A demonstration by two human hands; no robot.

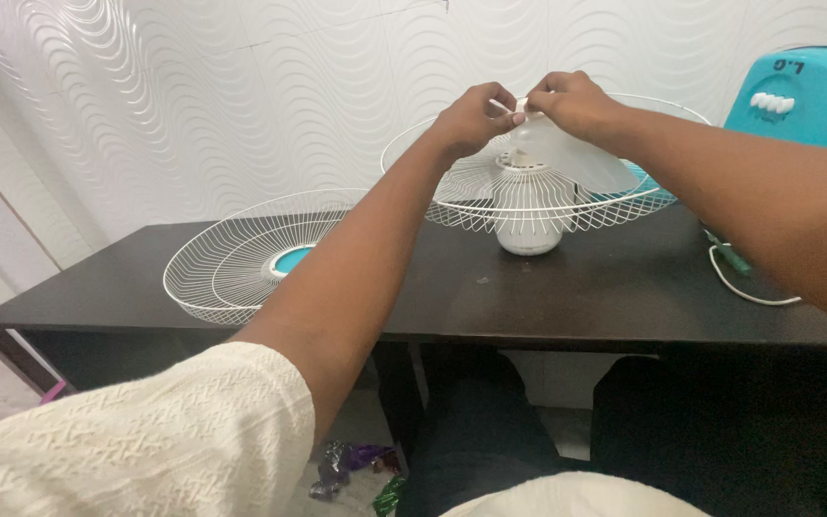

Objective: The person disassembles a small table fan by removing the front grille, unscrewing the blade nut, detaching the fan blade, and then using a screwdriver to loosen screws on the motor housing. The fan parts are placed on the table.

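Fingers of both hands pinch together at the top centre of the fan, closed on a small white part there; the left hand [476,117] comes in from the near side and the right hand [567,101] from the far right, fingertips almost touching. What they grip is hidden between them; it is probably a cap or nut on the spindle.

Largest here is the dark table [547,297], which carries everything. On its left lies a loose white wire grille [232,258], dished upward, with a teal disc at its hub. At the middle stands the fan [528,225], its white motor housing sitting on the table with the shaft up. A second wire grille, the rear guard [476,206], rings the housing, and a pale translucent blade [576,158] rests over it just under the hands. A teal fan base [806,96] stands at the far right, and a white cord [744,287] curls on the table beside it.

Handling, as I judge it: the blade is light, thin plastic, somewhat flexible and smooth, so it is best held at the hub, not the tips. The guard is light but springy wire that bends easily; its rim is the place to hold. The motor housing is the heavy, stiff part and steadies the rest.
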